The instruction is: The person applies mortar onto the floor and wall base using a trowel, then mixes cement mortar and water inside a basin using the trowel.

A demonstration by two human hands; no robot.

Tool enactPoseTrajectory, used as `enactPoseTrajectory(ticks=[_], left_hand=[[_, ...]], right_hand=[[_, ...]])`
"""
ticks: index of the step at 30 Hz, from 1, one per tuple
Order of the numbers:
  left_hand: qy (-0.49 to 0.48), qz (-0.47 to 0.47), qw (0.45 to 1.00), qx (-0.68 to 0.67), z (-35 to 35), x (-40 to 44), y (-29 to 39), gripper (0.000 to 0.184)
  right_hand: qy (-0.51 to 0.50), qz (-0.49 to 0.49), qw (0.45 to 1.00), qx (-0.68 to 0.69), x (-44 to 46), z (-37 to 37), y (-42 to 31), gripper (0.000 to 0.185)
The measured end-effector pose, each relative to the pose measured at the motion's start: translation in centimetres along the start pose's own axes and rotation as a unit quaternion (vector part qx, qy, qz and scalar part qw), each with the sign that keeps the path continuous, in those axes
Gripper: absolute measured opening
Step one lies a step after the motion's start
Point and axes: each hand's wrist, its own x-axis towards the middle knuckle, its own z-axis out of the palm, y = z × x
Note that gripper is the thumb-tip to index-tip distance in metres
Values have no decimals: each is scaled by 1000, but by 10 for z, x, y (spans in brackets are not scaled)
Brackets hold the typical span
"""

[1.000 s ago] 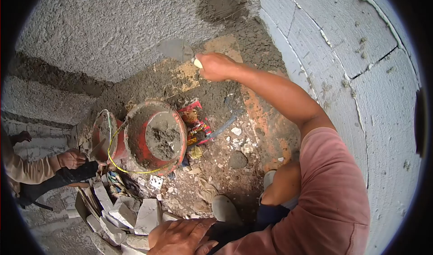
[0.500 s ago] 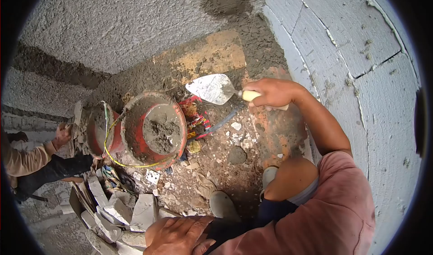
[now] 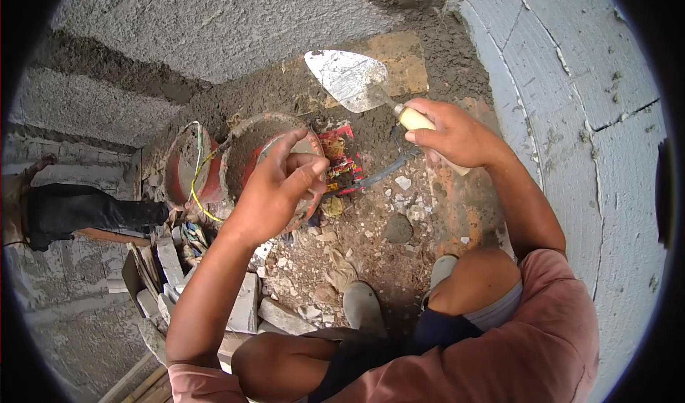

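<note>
My right hand [image 3: 457,138] is closed around the pale handle of a trowel [image 3: 347,79]. Its mortar-smeared metal blade points left, over the mortar-covered boards near the wall. My left hand [image 3: 267,196] is raised in front of a red bucket [image 3: 230,153], thumb and forefinger apart and the other fingers curled, with nothing visible in it. The hand and forearm hide much of this bucket, whose rim and inside are coated in grey mortar. Left of it is a second red bucket [image 3: 173,178], with a yellow-green cord [image 3: 196,182] across it.
A rough plastered wall [image 3: 235,25] rises ahead; a pale block wall [image 3: 564,118] stands at the right. Broken block pieces [image 3: 246,303] are piled lower left. A red torn bag [image 3: 339,153] and grey hose [image 3: 389,169] lie on the rubble floor. Another person's dark-trousered leg [image 3: 93,210] is at left.
My left hand has risen from my knee toward the bucket. The trowel has tilted upward in my right hand. The other person's hand has left the second bucket's edge. The view has shifted.
</note>
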Motion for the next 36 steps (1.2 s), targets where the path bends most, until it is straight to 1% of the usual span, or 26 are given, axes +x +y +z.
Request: enactPoseTrajectory(ticks=[2,5,7,8,9,11,14,15,16,17,20,23,24,26,30,31,33,34,36], left_hand=[[-16,-10,994,-103,13,50,-10,84],[-35,-51,975,-211,43,95,-21,63],[-23,-37,988,-149,46,115,-33,43],[-19,-28,992,-119,48,123,-37,37],[31,-24,993,-112,53,121,-37,30],[52,-14,992,-110,49,119,-47,31],[91,27,988,-123,29,102,-50,34],[105,45,985,-130,24,93,-47,35],[143,29,974,-170,21,84,-37,33],[155,24,965,-211,13,75,-32,32],[207,17,934,-291,-11,49,-24,31],[203,30,927,-314,-32,29,-34,31],[201,37,925,-321,-36,23,-38,31],[227,23,906,-356,-42,13,-40,30],[243,8,888,-392,-63,-9,-40,28],[246,18,885,-395,-66,-17,-36,27],[263,36,878,-399,-70,-35,-23,28],[282,27,867,-410,-69,-44,-13,27],[260,61,867,-422,-70,-62,-6,26]], right_hand=[[1,5,1000,9,-1,0,0,32],[-15,20,1000,14,-6,-2,-1,42],[1,13,1000,13,-11,-6,2,38],[12,10,1000,10,-14,-9,3,37],[25,15,1000,4,-18,-14,6,35],[50,25,998,-10,-21,-25,14,31],[69,106,989,-72,-22,-46,45,31],[78,136,986,-56,-21,-52,62,32],[85,166,982,-39,-19,-57,83,32],[91,195,976,-23,-18,-60,100,33],[148,259,940,167,-21,-59,130,34],[187,234,917,262,-7,-50,155,33],[186,222,917,274,0,-47,161,32],[181,198,917,296,18,-40,166,29],[154,204,892,374,51,-33,172,25],[157,204,885,388,57,-30,178,24],[132,190,862,452,62,-24,193,23],[117,182,850,481,65,-23,202,23],[79,178,828,525,68,-31,222,22]])
